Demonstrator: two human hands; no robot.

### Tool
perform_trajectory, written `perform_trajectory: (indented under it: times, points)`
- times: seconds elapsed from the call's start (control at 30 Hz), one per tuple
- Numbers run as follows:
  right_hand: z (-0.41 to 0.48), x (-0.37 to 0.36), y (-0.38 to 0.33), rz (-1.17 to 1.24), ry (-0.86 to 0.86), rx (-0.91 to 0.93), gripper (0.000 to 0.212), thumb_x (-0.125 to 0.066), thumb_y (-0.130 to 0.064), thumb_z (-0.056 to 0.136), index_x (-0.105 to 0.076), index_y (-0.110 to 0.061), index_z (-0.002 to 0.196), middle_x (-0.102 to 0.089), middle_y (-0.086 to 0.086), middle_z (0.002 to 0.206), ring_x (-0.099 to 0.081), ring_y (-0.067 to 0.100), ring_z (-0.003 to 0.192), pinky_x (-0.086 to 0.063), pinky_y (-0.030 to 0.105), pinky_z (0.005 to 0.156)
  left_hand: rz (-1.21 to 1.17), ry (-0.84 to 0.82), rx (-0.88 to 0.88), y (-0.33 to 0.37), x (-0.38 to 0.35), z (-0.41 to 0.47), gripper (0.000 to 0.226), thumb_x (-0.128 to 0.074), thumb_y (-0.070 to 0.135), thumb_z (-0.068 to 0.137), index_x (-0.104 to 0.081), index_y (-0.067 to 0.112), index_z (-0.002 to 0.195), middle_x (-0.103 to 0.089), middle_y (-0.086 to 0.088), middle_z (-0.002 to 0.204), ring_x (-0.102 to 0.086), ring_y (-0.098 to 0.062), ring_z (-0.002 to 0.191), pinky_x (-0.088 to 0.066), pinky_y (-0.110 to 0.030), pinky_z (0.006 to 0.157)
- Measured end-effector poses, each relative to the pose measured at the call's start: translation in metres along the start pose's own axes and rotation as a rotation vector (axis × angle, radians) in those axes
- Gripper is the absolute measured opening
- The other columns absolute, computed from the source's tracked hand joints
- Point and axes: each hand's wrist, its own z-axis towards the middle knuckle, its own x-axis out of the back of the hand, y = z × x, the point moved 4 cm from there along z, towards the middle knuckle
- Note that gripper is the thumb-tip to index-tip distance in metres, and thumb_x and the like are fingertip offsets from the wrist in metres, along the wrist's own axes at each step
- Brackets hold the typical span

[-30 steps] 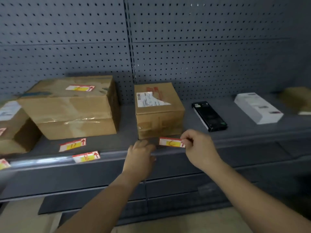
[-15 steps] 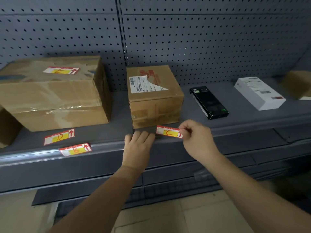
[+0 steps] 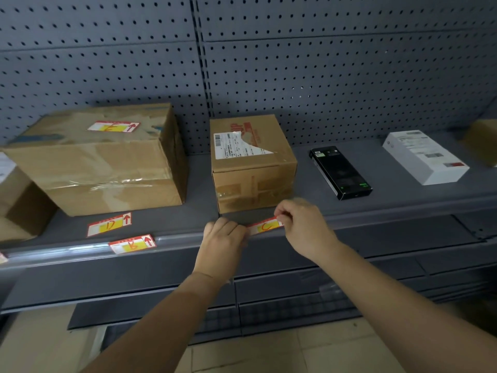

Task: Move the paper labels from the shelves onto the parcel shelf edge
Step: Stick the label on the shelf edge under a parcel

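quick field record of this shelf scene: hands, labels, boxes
right hand: pinches right end of label C
left hand: at left end of label C, grip unclear
label C: at shelf edge, before small box
label B: on shelf edge
label D: flat on shelf, before large box
label E: atop large box
right side: black box, white box

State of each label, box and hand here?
label C: held at the shelf edge
right hand: pinches label C's right end
left hand: at label C's left end, grip unclear
label B: on the shelf edge
label D: flat on the shelf
label E: atop the large box
small box: taped shut
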Motion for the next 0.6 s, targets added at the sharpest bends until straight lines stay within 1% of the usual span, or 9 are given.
perform_trajectory:
  times: [0.07, 0.13, 0.2, 0.27, 0.3, 0.37, 0.43, 0.6]
  points:
    - [0.001, -0.007, -0.005, -0.022, -0.027, 0.052, 0.015, -0.054, -0.008, 0.096, -0.066, -0.016, 0.091, -0.054, -0.002, 0.098, -0.055, 0.017, 0.083, -0.050, 0.037, 0.074, -0.046, -0.023, 0.005, 0.000, 0.004, 0.000, 0.012, -0.066, 0.009, 0.079, -0.061, 0.020, 0.077, -0.055, 0.003, 0.073, -0.045, -0.022, 0.079, -0.025, -0.032, 0.067]
    - [-0.001, -0.014, -0.007, -0.057, -0.048, 0.077, 0.016, -0.053, -0.009, 0.096, -0.067, -0.015, 0.092, -0.053, 0.000, 0.100, -0.055, 0.019, 0.085, -0.049, 0.037, 0.073, -0.084, -0.069, 0.038, -0.002, 0.006, -0.001, 0.015, -0.070, 0.009, 0.078, -0.060, 0.020, 0.081, -0.056, 0.004, 0.076, -0.044, -0.020, 0.080, -0.026, -0.032, 0.068]
    - [-0.003, -0.017, -0.005, -0.101, -0.043, 0.087, 0.017, -0.054, -0.008, 0.095, -0.069, -0.015, 0.093, -0.055, 0.001, 0.098, -0.056, 0.021, 0.085, -0.048, 0.037, 0.071, -0.099, -0.112, 0.072, -0.003, 0.007, 0.000, 0.020, -0.074, 0.011, 0.076, -0.059, 0.021, 0.085, -0.059, 0.005, 0.080, -0.045, -0.020, 0.083, -0.027, -0.030, 0.070]
    - [-0.006, -0.018, -0.002, -0.140, -0.020, 0.096, 0.017, -0.057, -0.009, 0.091, -0.072, -0.017, 0.091, -0.059, 0.001, 0.094, -0.058, 0.023, 0.084, -0.047, 0.036, 0.072, -0.102, -0.148, 0.087, -0.002, 0.009, 0.001, 0.018, -0.074, 0.015, 0.077, -0.061, 0.022, 0.089, -0.061, 0.006, 0.084, -0.047, -0.020, 0.086, -0.026, -0.027, 0.072]
    - [-0.008, -0.016, -0.002, -0.163, -0.008, 0.095, 0.015, -0.060, -0.011, 0.090, -0.073, -0.020, 0.091, -0.061, -0.001, 0.093, -0.060, 0.023, 0.085, -0.046, 0.037, 0.074, -0.100, -0.159, 0.090, 0.000, 0.011, 0.002, 0.017, -0.072, 0.018, 0.079, -0.061, 0.023, 0.091, -0.062, 0.006, 0.087, -0.048, -0.019, 0.088, -0.026, -0.027, 0.074]
    - [-0.010, -0.011, -0.004, -0.202, 0.012, 0.080, 0.014, -0.065, -0.022, 0.089, -0.072, -0.025, 0.100, -0.063, -0.005, 0.100, -0.060, 0.020, 0.091, -0.043, 0.037, 0.082, -0.087, -0.174, 0.089, 0.003, 0.017, 0.003, 0.015, -0.068, 0.023, 0.083, -0.062, 0.023, 0.096, -0.062, 0.007, 0.092, -0.049, -0.018, 0.093, -0.032, -0.028, 0.077]
    - [-0.012, -0.005, -0.009, -0.196, 0.030, 0.062, 0.021, -0.066, -0.030, 0.089, -0.071, -0.027, 0.109, -0.062, -0.007, 0.106, -0.059, 0.018, 0.097, -0.040, 0.037, 0.086, -0.071, -0.181, 0.087, 0.007, 0.025, 0.004, 0.016, -0.065, 0.024, 0.085, -0.061, 0.025, 0.100, -0.061, 0.007, 0.096, -0.049, -0.018, 0.095, -0.036, -0.030, 0.079]
    - [-0.007, 0.013, -0.041, -0.097, 0.031, 0.103, 0.028, -0.065, -0.029, 0.088, -0.067, -0.026, 0.116, -0.061, -0.009, 0.112, -0.057, 0.015, 0.106, -0.045, 0.038, 0.094, -0.004, -0.146, 0.156, 0.013, 0.062, 0.017, 0.020, -0.060, 0.032, 0.088, -0.058, 0.030, 0.108, -0.057, 0.011, 0.109, -0.047, -0.014, 0.105, -0.036, -0.030, 0.089]
